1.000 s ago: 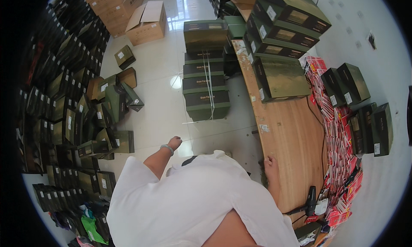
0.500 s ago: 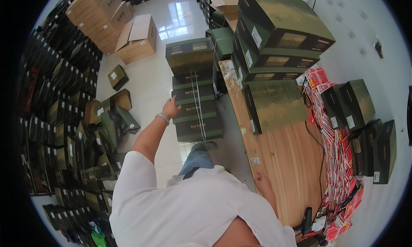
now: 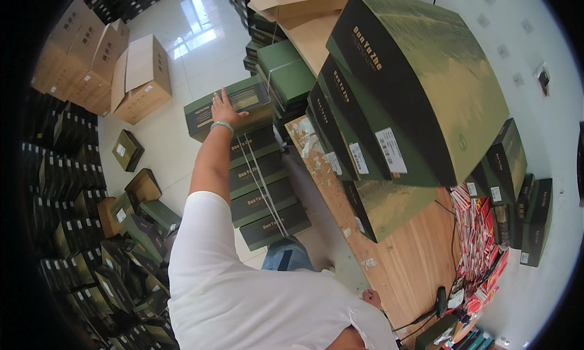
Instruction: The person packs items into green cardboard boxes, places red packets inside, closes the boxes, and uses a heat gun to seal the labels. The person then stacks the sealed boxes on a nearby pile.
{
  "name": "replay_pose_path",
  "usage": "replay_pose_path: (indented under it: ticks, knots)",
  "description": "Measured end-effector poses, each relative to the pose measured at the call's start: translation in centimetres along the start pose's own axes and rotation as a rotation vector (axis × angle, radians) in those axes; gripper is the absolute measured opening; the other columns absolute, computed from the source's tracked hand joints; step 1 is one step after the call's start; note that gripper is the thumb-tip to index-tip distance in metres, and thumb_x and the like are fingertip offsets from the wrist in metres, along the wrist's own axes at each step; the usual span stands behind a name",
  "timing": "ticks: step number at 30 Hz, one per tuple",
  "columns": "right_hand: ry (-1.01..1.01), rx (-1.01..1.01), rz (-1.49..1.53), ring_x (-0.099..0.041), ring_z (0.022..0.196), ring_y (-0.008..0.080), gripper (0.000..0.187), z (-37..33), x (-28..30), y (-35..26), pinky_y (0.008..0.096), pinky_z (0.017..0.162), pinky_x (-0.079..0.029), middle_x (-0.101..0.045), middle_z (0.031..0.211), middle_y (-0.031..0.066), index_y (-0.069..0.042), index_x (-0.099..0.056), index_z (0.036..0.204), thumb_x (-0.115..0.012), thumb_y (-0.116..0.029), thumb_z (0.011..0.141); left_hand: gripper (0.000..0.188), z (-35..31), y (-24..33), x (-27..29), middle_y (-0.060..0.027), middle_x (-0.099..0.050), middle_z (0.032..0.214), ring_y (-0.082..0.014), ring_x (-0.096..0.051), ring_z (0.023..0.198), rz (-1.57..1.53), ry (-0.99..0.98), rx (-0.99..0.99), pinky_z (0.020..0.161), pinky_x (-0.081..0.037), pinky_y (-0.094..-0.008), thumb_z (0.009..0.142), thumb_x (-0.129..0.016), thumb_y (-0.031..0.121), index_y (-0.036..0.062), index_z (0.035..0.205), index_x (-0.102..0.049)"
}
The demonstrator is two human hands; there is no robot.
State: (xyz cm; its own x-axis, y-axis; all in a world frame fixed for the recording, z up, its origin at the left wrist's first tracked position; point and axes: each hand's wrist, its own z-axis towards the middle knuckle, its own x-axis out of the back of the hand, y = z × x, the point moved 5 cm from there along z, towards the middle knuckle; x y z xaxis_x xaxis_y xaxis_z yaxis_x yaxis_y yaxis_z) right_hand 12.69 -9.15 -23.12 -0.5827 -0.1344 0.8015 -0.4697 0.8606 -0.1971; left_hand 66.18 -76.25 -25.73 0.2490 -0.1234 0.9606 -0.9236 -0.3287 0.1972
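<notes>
My left hand [image 3: 226, 110] reaches out with its fingers spread, laid against the dark printed side of a green shoe box [image 3: 252, 99]. That box sits at the far end of a row of similar dark green boxes [image 3: 263, 198], bound with pale strapping [image 3: 260, 178]. Beside the near edge of the wooden table [image 3: 398, 271], my right hand [image 3: 372, 298] is small in view, its fingers curled. Whether anything is inside them is hidden.
Large green boxes [image 3: 420, 88] are stacked on the table, with red-and-white printed papers [image 3: 477, 234] along the wall side. A black hair dryer [image 3: 441, 301] lies near. Brown cartons [image 3: 145, 76] stand on the floor at far left, above loose green boxes [image 3: 143, 228].
My left hand has moved forward from beside the bound boxes onto the far box, its fingers spreading. The view has shifted and turned, and the table stack looks closer. My right hand appears lower.
</notes>
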Motion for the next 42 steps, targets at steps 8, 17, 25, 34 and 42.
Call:
replay_pose_path:
  ticks: [8, 17, 25, 34, 42]
  knots:
    - [0.017, -0.046, 0.016, -0.067, 0.088, 0.0327, 0.04, -2.4, 0.6, 1.8, 0.0412, 0.08, -0.052, -0.069, 0.093, 0.0195, 0.001, -0.062, 0.111, -0.061, -0.034, 0.091, 0.146, 2.6, 2.8, 1.2, -0.0272, -0.026, 0.153, -0.039, -0.03, 0.141, 0.267, -0.303, -0.16, 0.114, -0.028, -0.0426, 0.052, -0.077, 0.074, 0.0105, 0.155, 0.002]
    - [-0.031, -0.2, 0.219, -0.066, 0.071, 0.0223, 0.038, -2.6, 2.2, -3.6, 0.0374, 0.059, -0.053, -0.068, 0.086, 0.0165, 0.003, -0.061, 0.115, -0.06, -0.028, 0.092, 0.121, 2.2, 0.4, -0.9, -0.0353, -0.022, 0.15, -0.0488, -0.014, 0.143, 0.464, -0.188, -0.373, 0.109, -0.001, -0.0711, 0.049, -0.08, 0.069, 0.0109, 0.145, -0.034]
    - [0.235, 0.086, 0.198, -0.063, 0.07, 0.021, 0.034, -1.5, 1.9, -0.5, 0.0316, 0.062, -0.053, -0.066, 0.087, 0.0144, 0.001, -0.06, 0.119, -0.058, -0.019, 0.092, 0.118, -5.7, -0.5, 0.0, -0.0328, -0.029, 0.142, -0.0478, -0.025, 0.136, 0.282, 0.042, -0.485, 0.112, -0.01, -0.0664, 0.047, -0.087, 0.049, 0.0237, 0.148, -0.031]
    - [-0.035, 0.412, 0.321, -0.064, 0.095, 0.0244, 0.057, -1.5, 6.7, -14.7, 0.0337, 0.084, -0.051, -0.063, 0.112, 0.0163, -0.002, -0.048, 0.135, -0.07, -0.016, 0.084, 0.108, -24.4, -3.4, 8.9, -0.0321, -0.032, 0.136, -0.0497, -0.028, 0.132, -0.02, 0.054, -0.706, 0.115, -0.014, -0.0608, 0.047, -0.086, 0.037, 0.0135, 0.141, -0.038]
    - [-0.137, 1.298, 0.003, -0.015, 0.145, 0.0392, 0.123, -10.2, 12.7, -26.5, 0.0539, 0.118, -0.011, -0.019, 0.156, 0.0199, -0.008, -0.017, 0.152, -0.089, -0.041, 0.058, 0.092, -46.1, 3.4, 12.7, -0.0308, -0.034, 0.132, -0.0508, -0.033, 0.126, -0.119, -0.102, -1.088, 0.111, -0.021, -0.0627, 0.048, -0.083, 0.038, 0.0179, 0.132, -0.051]
